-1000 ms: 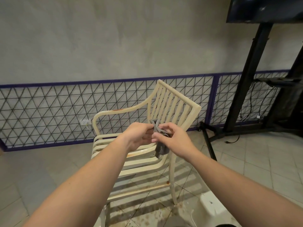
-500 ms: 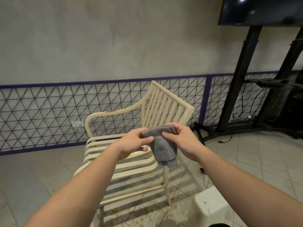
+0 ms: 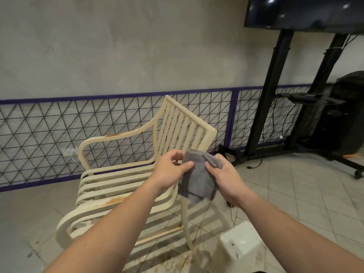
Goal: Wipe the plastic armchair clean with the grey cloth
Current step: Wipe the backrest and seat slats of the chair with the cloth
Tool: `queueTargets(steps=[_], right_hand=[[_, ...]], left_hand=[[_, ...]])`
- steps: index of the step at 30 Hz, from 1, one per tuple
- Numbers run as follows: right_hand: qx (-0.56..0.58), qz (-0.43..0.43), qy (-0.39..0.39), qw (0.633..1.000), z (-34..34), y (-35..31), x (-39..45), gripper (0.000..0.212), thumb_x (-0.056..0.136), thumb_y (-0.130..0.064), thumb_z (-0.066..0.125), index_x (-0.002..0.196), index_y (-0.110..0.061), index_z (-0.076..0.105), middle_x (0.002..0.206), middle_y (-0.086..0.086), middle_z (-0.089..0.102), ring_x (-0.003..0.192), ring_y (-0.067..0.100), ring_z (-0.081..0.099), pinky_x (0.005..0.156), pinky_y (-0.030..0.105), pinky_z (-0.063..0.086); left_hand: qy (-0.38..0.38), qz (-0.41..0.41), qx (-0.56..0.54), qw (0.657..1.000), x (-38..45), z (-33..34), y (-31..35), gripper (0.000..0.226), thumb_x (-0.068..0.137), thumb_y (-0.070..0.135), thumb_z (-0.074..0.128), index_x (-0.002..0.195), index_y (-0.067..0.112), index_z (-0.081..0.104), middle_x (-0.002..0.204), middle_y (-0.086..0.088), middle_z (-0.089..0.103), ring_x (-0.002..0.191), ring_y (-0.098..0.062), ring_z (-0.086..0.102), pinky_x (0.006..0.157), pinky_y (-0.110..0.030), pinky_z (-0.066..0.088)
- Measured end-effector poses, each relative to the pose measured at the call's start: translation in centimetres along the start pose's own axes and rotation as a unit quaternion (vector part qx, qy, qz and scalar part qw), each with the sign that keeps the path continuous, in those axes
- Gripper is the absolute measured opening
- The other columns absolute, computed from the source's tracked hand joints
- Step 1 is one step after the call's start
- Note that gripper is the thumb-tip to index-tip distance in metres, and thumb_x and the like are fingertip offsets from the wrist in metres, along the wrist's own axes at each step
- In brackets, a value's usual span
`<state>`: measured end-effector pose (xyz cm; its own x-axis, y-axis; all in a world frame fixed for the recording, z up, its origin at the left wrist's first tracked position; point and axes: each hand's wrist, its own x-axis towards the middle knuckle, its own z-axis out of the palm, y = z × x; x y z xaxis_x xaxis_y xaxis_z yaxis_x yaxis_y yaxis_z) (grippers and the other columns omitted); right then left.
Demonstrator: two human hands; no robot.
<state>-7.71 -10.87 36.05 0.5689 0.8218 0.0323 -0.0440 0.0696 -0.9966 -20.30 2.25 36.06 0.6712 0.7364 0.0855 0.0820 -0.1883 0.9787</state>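
A cream plastic armchair (image 3: 126, 180) with slatted seat and back stands in front of me, facing left, with rusty brown stains on its seat and armrest. Above its near armrest I hold the grey cloth (image 3: 198, 184) in the air with both hands. My left hand (image 3: 171, 170) pinches its upper left edge between thumb and fingers. My right hand (image 3: 224, 174) grips its upper right corner, bunched over the fingers. The cloth hangs down half unfolded and touches no part of the chair that I can see.
A white plastic stool (image 3: 242, 247) stands at the lower right, close to the chair's near leg. A black TV stand (image 3: 266, 107) with trailing cables stands at the right. A wire lattice fence (image 3: 39, 138) runs along the wall behind. Dirt litters the tiled floor (image 3: 295, 194) under the chair.
The cloth went from a bunched wad to a hanging, spread sheet as my hands drew apart. The view has shifted left and moved closer to the chair.
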Motion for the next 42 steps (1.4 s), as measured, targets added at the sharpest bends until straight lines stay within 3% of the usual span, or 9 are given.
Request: queueTargets(steps=[6, 10, 14, 22, 26, 31, 34, 38, 42], right_hand=[[-0.126, -0.12, 0.199, 0.964, -5.3, -6.0, 5.1, 0.025, 0.102, -0.02, 0.048, 0.118, -0.039, 0.053, 0.12, -0.008, 0.057, 0.11, 0.016, 0.058, 0.086, 0.045, 0.057], [-0.273, -0.148, 0.155, 0.938, -5.8, -7.7, 8.7, 0.041, 0.101, -0.009, 0.047, 0.131, -0.037, 0.052, 0.113, -0.011, 0.057, 0.097, 0.005, 0.057, 0.065, 0.021, 0.051], [-0.382, -0.113, 0.077, 0.914, -4.5, -6.0, 10.5, 0.049, 0.099, -0.003, 0.042, 0.13, -0.038, 0.056, 0.112, -0.005, 0.059, 0.096, 0.013, 0.058, 0.072, 0.024, 0.052], [-0.335, -0.136, 0.115, 0.925, -6.2, -3.2, 9.2, 0.063, 0.082, 0.017, 0.047, 0.112, -0.031, 0.074, 0.117, -0.015, 0.062, 0.115, 0.011, 0.059, 0.09, 0.031, 0.058], [-0.302, -0.185, 0.118, 0.928, -7.5, -5.0, 9.0, 0.077, 0.083, 0.016, 0.054, 0.141, -0.034, 0.052, 0.126, -0.007, 0.059, 0.112, 0.005, 0.058, 0.085, 0.021, 0.056], [-0.536, -0.225, 0.003, 0.814, -5.9, -5.9, 11.4, 0.066, 0.083, 0.005, 0.063, 0.14, -0.029, 0.053, 0.137, -0.006, 0.055, 0.127, 0.014, 0.043, 0.11, 0.042, 0.04], [-0.591, -0.245, -0.066, 0.765, -5.7, -4.4, 11.6, 0.062, 0.083, 0.008, 0.063, 0.137, -0.022, 0.059, 0.148, -0.007, 0.043, 0.135, 0.017, 0.035, 0.114, 0.028, 0.028], [-0.586, -0.33, -0.163, 0.722, -6.4, -3.6, 10.4, 0.05, 0.071, 0.02, 0.066, 0.116, -0.002, 0.071, 0.128, 0.012, 0.064, 0.115, 0.02, 0.055, 0.1, 0.008, 0.026], [-0.549, -0.299, -0.012, 0.781, -9.0, -3.7, 9.5, 0.058, 0.077, 0.006, 0.074, 0.127, -0.023, 0.065, 0.125, -0.007, 0.062, 0.117, 0.013, 0.048, 0.103, 0.034, 0.042]], left_hand=[[0.023, -0.006, 0.191, 0.981, 2.5, -0.8, -2.5, 0.045, 0.082, 0.03, 0.083, 0.123, 0.029, 0.062, 0.121, 0.011, 0.059, 0.108, -0.014, 0.056, 0.084, -0.027, 0.044], [0.019, -0.019, 0.269, 0.963, 4.0, -1.0, -3.9, 0.054, 0.081, 0.034, 0.082, 0.13, 0.029, 0.058, 0.128, 0.006, 0.059, 0.112, -0.017, 0.056, 0.094, -0.035, 0.05], [-0.008, -0.018, 0.345, 0.939, 4.8, -0.7, -4.8, 0.066, 0.081, 0.036, 0.08, 0.14, 0.029, 0.051, 0.137, 0.005, 0.057, 0.122, -0.017, 0.056, 0.104, -0.04, 0.048], [-0.042, -0.017, 0.37, 0.928, 5.7, -1.3, -6.2, 0.067, 0.079, 0.038, 0.081, 0.139, 0.029, 0.053, 0.132, 0.007, 0.058, 0.119, -0.015, 0.056, 0.101, -0.04, 0.05], [-0.059, -0.03, 0.376, 0.924, 5.5, -2.1, -7.0, 0.064, 0.078, 0.034, 0.082, 0.136, 0.03, 0.054, 0.128, 0.011, 0.059, 0.115, -0.014, 0.058, 0.099, -0.038, 0.051], [-0.056, -0.029, 0.412, 0.909, 5.1, -2.7, -8.5, 0.042, 0.083, 0.033, 0.075, 0.123, 0.032, 0.061, 0.122, 0.014, 0.064, 0.094, -0.012, 0.061, 0.087, -0.031, 0.052], [-0.045, -0.019, 0.433, 0.9, 5.1, -2.7, -9.1, 0.025, 0.085, 0.033, 0.068, 0.11, 0.034, 0.064, 0.115, 0.016, 0.067, 0.09, -0.014, 0.064, 0.083, -0.035, 0.055], [-0.042, -0.002, 0.462, 0.886, 5.6, -2.6, -9.5, 0.014, 0.088, 0.034, 0.066, 0.102, 0.032, 0.065, 0.108, 0.015, 0.067, 0.088, -0.017, 0.064, 0.077, -0.035, 0.056], [-0.038, 0.026, 0.485, 0.874, 5.9, -2.5, -10.1, 0.013, 0.09, 0.034, 0.064, 0.101, 0.031, 0.072, 0.102, 0.01, 0.067, 0.087, -0.017, 0.062, 0.077, -0.034, 0.054]])
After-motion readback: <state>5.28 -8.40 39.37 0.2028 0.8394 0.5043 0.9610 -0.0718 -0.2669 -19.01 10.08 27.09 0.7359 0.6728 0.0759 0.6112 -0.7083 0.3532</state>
